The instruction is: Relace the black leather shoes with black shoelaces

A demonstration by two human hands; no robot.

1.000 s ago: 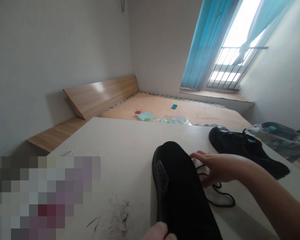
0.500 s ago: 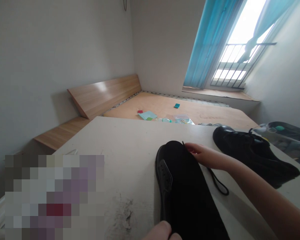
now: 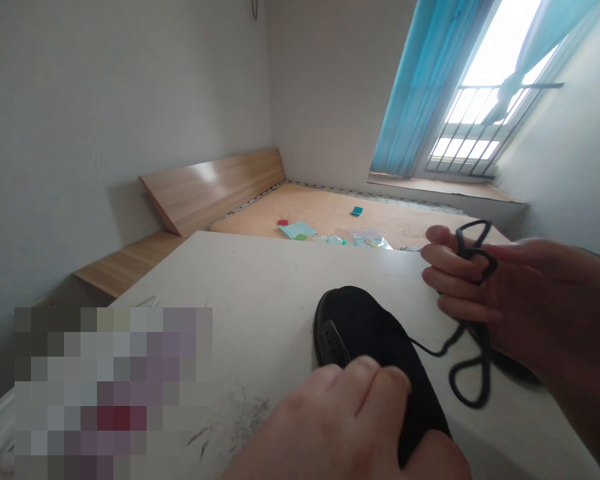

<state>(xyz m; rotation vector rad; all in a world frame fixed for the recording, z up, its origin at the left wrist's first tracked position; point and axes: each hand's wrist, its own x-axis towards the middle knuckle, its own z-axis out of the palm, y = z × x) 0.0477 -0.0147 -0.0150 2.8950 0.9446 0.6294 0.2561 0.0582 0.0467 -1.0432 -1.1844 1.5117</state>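
Note:
A black shoe (image 3: 360, 313) lies on the white table with its toe pointing away from me. My left hand (image 3: 345, 413) is wrapped over its middle, knuckles up, covering much of the upper. Raised to the right of the shoe, my right hand (image 3: 475, 287) pinches a black shoelace (image 3: 473, 393), looped between its fingers. One strand of the lace runs down to the shoe's right side, and a loop dangles below the hand. A second black shoe (image 3: 517, 370) is mostly hidden behind my right hand and forearm.
The white table (image 3: 260, 287) has dark smudges at its near side. A blurred, pixelated patch covers its left part. Beyond it lies a bed (image 3: 320, 200) with a teal packet (image 3: 357, 211), a pale blue packet (image 3: 297, 231) and a clear plastic bag (image 3: 370, 239).
My right hand has lifted from the shoe's toe, drawing the lace up and to the right. My left hand has moved up from the bottom edge onto the middle of the shoe.

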